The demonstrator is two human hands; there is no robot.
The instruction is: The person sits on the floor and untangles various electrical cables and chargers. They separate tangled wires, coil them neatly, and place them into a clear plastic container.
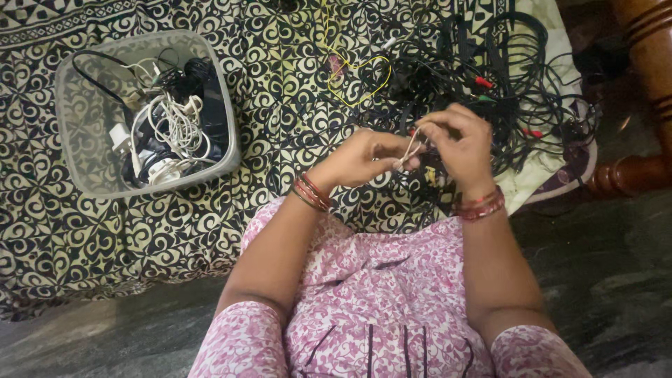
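Rubber band (411, 149) stretched between two hands over a patterned cloth (294, 84).

From left: a clear tub (77, 140) holds coiled white and black chargers; the left hand (360, 159) and right hand (458, 143) each pinch the thin tan band taut, seemingly readying it for wrapping, which calls for a gathered cord. Tangled black cables (511, 77) lie beyond.

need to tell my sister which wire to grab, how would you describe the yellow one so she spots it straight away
Start at the black-and-cream patterned cloth and go to the big tangle of black cables at its far right side. On that heap's left edge, just beyond the left hand and right hand, lies the yellow wire, looped loosely. It is the only thin, bright yellow strand; the others are black.
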